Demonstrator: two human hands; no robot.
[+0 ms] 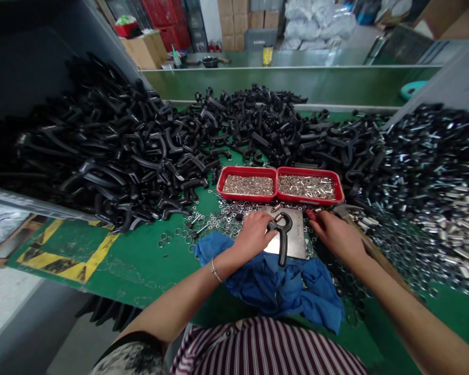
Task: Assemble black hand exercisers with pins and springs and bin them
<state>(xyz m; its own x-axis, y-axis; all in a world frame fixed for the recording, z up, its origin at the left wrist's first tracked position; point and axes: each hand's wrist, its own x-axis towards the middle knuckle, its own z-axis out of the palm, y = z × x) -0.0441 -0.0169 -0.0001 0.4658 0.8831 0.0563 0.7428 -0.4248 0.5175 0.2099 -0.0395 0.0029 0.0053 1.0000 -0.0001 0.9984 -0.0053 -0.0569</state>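
My left hand [255, 233] is closed on a black plastic handle [283, 245], which has a curved forked top and hangs over a square metal plate [300, 237]. A small silvery cylinder shows at the fork beside my fingertips. To the right of the plate, my right hand [338, 234] has its fingers closed on a small red object [311, 214]. Beneath and in front of the plate lies a crumpled blue cloth [273, 284]. Just behind are two red trays [247, 198] of small metal parts, side by side.
Black handles [140, 151] are heaped at the left and back. A hammer [383, 255] lies beside my right forearm. Metal rings [406, 250] and cylinders [453, 224] pile up at the right. Loose rings [166, 239] lie on the green table [140, 265].
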